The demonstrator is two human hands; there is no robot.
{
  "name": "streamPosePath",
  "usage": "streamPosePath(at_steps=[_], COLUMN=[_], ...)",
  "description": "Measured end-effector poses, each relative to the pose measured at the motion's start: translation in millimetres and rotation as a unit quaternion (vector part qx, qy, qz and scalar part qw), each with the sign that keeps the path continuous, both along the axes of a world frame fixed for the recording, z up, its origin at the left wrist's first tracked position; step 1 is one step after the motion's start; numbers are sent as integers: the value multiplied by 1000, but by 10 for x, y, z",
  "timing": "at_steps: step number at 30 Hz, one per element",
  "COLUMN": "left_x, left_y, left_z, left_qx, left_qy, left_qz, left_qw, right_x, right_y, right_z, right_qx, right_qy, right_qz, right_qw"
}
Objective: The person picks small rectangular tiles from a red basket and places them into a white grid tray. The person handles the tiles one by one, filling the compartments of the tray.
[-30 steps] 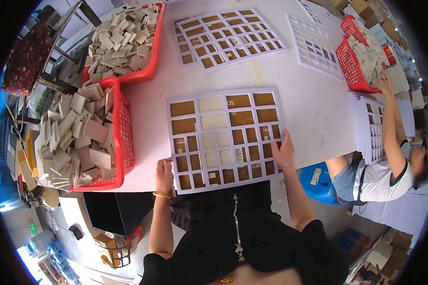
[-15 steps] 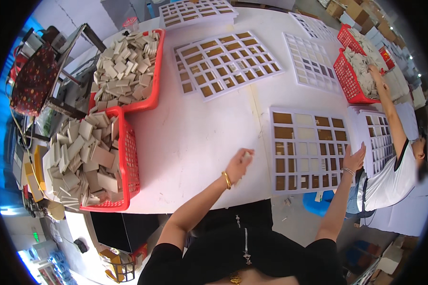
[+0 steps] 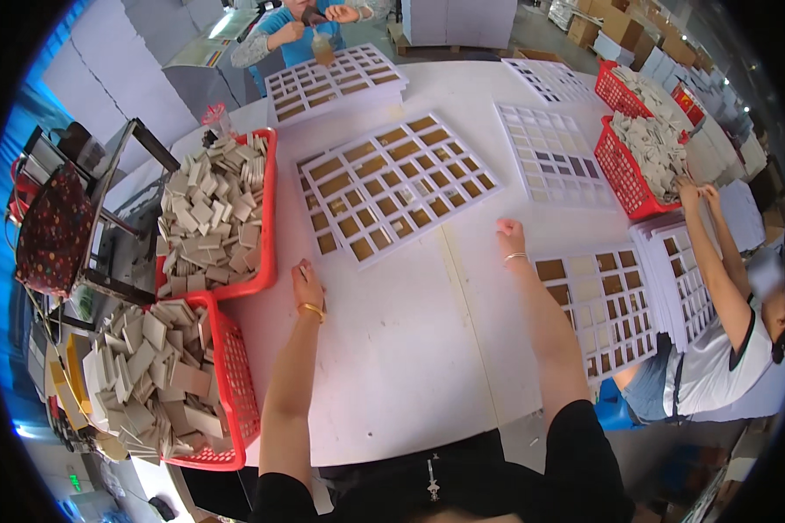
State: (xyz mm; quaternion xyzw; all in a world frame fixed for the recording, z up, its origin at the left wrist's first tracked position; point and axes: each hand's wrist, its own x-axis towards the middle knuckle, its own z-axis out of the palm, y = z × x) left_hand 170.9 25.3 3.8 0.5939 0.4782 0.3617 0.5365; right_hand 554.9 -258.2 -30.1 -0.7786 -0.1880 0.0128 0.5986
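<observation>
My left hand [image 3: 307, 288], with a gold bracelet, is over the white table [image 3: 392, 349], just right of the upper red basket [image 3: 269, 218] of pale flat tiles. Its fingers are curled in, and whatever they may hold is hidden. Farther right, my right hand [image 3: 512, 240] is closed like a fist, a thin bangle at the wrist; I cannot see anything in it. Between and beyond my hands lies a white grid frame [image 3: 401, 185] with brown cells, overlapping another. My right forearm passes beside a second grid frame [image 3: 602, 305], partly filled with pale pieces.
A lower red basket [image 3: 235, 383] of tiles stands at the near left. Beyond are a stack of grid frames [image 3: 336, 83] and a person holding a drink cup [image 3: 323, 50]. On the right, a co-worker's hands [image 3: 693, 192] are at a red basket [image 3: 624, 166].
My left hand has moved left and away from me, toward the upper basket. My right hand has left the right-hand grid frame and moved inward. The view has shifted, showing a person across the table.
</observation>
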Motion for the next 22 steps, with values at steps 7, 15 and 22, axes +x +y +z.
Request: streamPosePath(at_steps=[7,15,22], left_x=[-166,-227,-826], left_y=[48,393,-210], left_z=[-125,-526,-1357], left_qx=[27,37,173], left_qy=[-31,-14,-42], left_qz=[-64,-62,-113], left_qw=[997,997,977], right_x=[-183,-137,-844], right_y=[962,685,-430], right_z=[313,-133,120], right_qx=[-181,-2,54], right_qy=[65,49,194], right_qz=[-138,-34,-14], right_qw=[971,998,979])
